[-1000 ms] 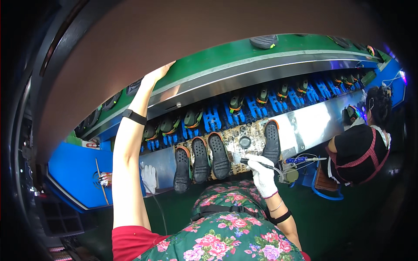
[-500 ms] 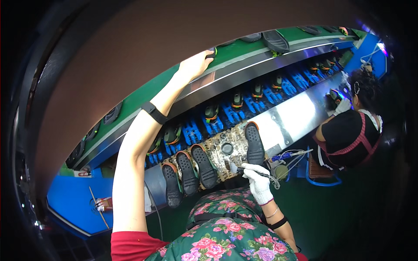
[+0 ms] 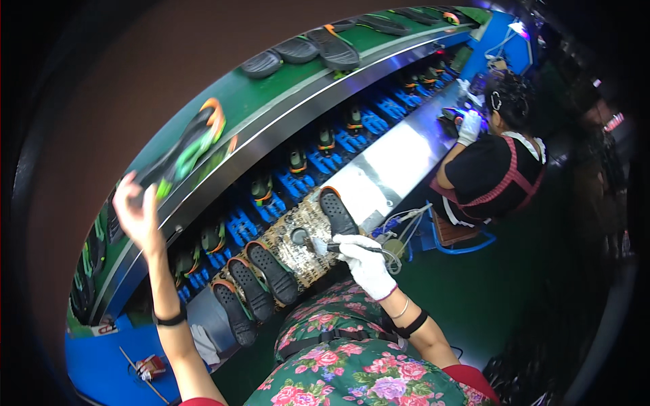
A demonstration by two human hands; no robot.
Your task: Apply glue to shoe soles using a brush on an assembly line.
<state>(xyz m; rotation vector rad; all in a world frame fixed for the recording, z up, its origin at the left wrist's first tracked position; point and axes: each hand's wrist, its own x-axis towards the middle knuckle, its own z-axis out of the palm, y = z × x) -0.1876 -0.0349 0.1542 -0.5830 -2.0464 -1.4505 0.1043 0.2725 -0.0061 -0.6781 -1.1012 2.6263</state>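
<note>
My bare left hand is raised at the far left, its fingers closed round one end of a dark sandal with green and orange straps. The sandal is blurred and hangs over the green conveyor belt. In a white knit glove, my right hand grips a brush with a dark handle, a thin grey tube beside it. The bristles hover near a small round dark pot on the stained bench covering. Dark perforated shoe soles, including one sole, lie left of the brush, and another sole lies right.
Beyond the bench runs a row of blue racks holding shoes. More dark soles ride on the green belt above its metal edge. A co-worker sits at the right on a blue-framed stool. A white glove lies at the bench's left end.
My left hand has swung from the belt's middle to the left, carrying the sandal into view. My right hand keeps the brush, now nearer the pot. The whole view has shifted.
</note>
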